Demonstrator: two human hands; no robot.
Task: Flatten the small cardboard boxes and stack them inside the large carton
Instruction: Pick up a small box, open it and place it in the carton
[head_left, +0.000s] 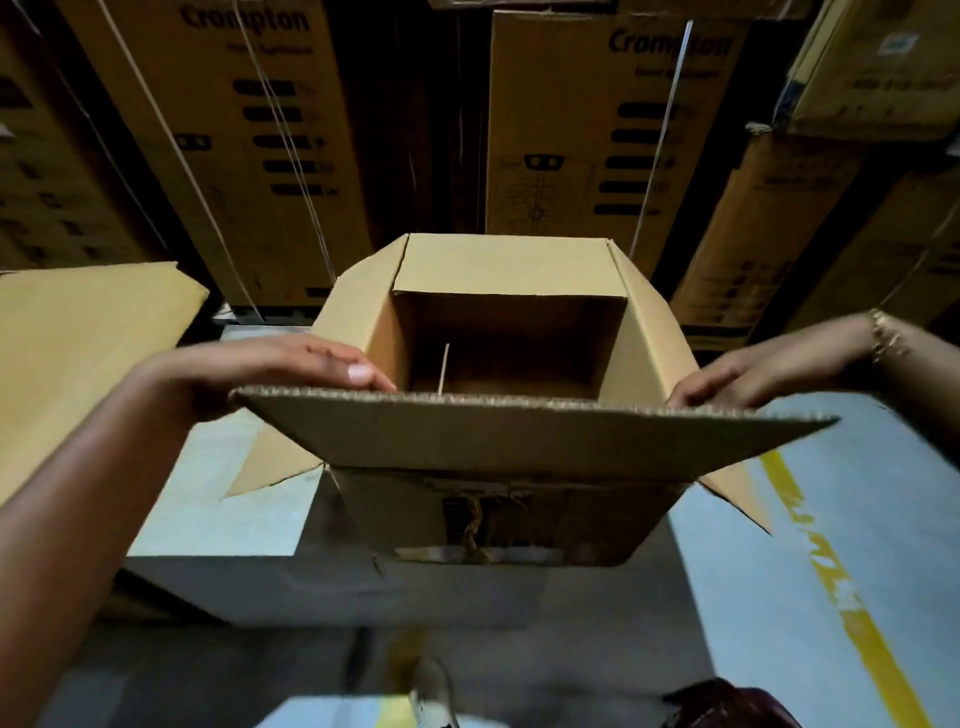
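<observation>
Stacked Crompton cartons (613, 135), yellow floor line (852, 592), grey floor (753, 561)

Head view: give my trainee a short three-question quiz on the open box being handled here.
1. True or false: the small cardboard box is already flattened.
2. Which hand wears a bracelet? A) left hand B) right hand
3. Fill in: the brand printed on the tall cartons stacked behind is ____.

Key: 1 false, it stands open with its flaps spread; 2 B; 3 Crompton.
</observation>
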